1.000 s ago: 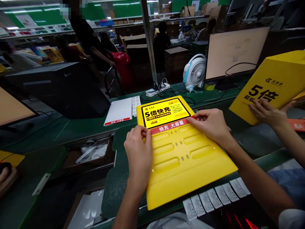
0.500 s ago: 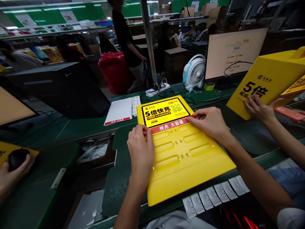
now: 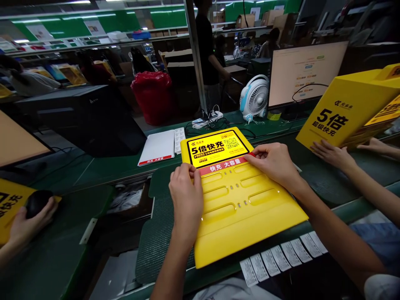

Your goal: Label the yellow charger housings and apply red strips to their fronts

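Note:
A yellow plastic panel (image 3: 246, 233) with slots and a printed QR label lies on the green bench before me. Across it, just below the black-framed label (image 3: 215, 146), runs a red sticker strip (image 3: 224, 165) with white lettering. My left hand (image 3: 186, 191) pinches the strip's left end at the panel's left edge. At the opposite end, my right hand (image 3: 273, 160) has thumb and forefinger closed on the strip's right tip. Whether the strip's ends are stuck down is hidden by my fingers.
White sticker sheets (image 3: 158, 146) lie behind the panel to the left. Several small labels (image 3: 275, 259) line the bench's front edge. A fan (image 3: 255, 98) and a monitor (image 3: 308, 75) stand behind. Co-workers' hands touch a yellow box (image 3: 337, 108) at right and a black mouse (image 3: 39, 203) at left.
Both my hands stay at the strip's ends with hardly any movement. The right co-worker's hand has slid lower on the yellow box. A person in the background has walked right.

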A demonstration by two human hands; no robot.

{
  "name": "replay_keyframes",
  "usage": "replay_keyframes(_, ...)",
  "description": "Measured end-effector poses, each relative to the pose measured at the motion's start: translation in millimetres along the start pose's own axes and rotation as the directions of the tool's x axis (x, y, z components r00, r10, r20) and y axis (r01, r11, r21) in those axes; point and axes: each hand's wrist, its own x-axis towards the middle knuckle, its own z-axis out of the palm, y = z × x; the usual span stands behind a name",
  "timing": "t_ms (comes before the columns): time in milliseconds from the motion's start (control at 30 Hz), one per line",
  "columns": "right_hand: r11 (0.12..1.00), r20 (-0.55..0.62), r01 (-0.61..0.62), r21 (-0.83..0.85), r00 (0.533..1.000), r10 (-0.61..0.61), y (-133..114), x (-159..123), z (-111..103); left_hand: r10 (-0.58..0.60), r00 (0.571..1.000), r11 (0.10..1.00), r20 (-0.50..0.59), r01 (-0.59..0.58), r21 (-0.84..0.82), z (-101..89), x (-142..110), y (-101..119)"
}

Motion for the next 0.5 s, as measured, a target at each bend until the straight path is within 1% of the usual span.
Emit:
replay_keyframes(300, 0.999, 0.011, 0.004, -0.046, 1.0, -0.003, -3, 0, 0, 0.0, 1.0, 1.0, 0.009, 0.0, 0.025, -0.6, 1, 1)
replay_keyframes(500, 0.996, 0.038, -0.008, -0.084, 0.999, 0.011, -11, -4, -1, -0.003, 1.0, 0.999, 0.006, 0.002, 0.042, -0.2, 0, 1)
